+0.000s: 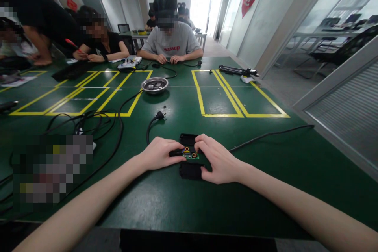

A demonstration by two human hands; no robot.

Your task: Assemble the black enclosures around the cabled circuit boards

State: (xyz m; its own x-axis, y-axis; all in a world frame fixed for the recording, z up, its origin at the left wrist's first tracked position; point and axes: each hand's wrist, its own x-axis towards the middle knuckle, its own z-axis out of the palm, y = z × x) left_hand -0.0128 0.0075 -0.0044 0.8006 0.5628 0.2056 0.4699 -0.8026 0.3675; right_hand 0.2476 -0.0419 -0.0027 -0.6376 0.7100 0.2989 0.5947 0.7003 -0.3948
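Your left hand (161, 153) and right hand (217, 159) sit low in the middle of the frame, fingers clamped on the open black box (189, 155) on the green surface (177, 197). It looks light and stiff, but its little green board looks easy to break, so hold the black sides.

Electronics assembly workshop: long green bench (183, 212) w/ yellow taped work zones (218, 94), cables, parts bowl (154, 84), co-workers far side, glass partitions right.
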